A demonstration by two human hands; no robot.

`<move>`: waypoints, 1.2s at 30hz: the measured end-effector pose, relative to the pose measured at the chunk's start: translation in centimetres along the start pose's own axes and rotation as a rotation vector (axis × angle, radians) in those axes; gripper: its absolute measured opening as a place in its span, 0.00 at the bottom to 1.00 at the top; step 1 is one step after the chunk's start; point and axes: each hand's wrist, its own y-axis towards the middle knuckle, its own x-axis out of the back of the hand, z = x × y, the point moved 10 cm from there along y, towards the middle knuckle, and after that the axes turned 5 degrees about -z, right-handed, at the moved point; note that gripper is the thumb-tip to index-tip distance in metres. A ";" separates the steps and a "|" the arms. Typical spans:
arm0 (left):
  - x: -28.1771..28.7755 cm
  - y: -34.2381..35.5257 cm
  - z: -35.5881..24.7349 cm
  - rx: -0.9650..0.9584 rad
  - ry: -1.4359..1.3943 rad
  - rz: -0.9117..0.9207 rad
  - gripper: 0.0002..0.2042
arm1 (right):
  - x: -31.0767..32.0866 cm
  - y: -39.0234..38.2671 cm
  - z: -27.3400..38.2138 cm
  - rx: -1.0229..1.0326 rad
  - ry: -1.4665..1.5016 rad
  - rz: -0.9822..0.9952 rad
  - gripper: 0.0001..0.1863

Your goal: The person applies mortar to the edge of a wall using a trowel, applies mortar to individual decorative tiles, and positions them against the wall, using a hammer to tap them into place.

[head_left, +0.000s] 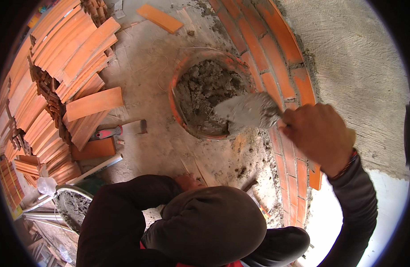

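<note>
My right hand [318, 135] is closed round the handle of a pointed trowel [251, 109], whose blade is smeared with grey mortar. The blade hangs over the right side of an orange bucket [174, 104] part-filled with lumpy wet mortar [205, 89]. Just beyond the trowel and under my right hand runs a low brick wall [276, 66] with mortar joints. My left hand [189, 181] shows only in part beside my bent knee; its fingers are mostly hidden.
Stacks of flat orange bricks [76, 53] fill the left. A loose brick [160, 18] lies at the far side. A scraper-like tool with a red handle [109, 132] rests near the stacks. At lower left stands a mortar-filled pail [73, 207]. Rough plaster [361, 66] borders the wall.
</note>
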 end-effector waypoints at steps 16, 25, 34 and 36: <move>0.6 -0.7 0.4 0.025 -0.080 -0.141 0.22 | -4.7 2.4 -0.3 0.016 0.050 0.474 0.17; 2.1 -1.3 -1.5 -0.056 0.047 -0.101 0.21 | -10.3 -0.3 -1.5 -0.188 0.657 0.676 0.25; 2.0 -1.2 -1.2 -0.040 0.050 -0.183 0.20 | -4.8 -2.6 -0.1 -0.126 0.134 -0.387 0.16; 1.1 -0.9 -1.4 -0.134 0.037 -0.209 0.20 | -5.0 -2.7 -0.1 -0.092 0.112 -0.415 0.16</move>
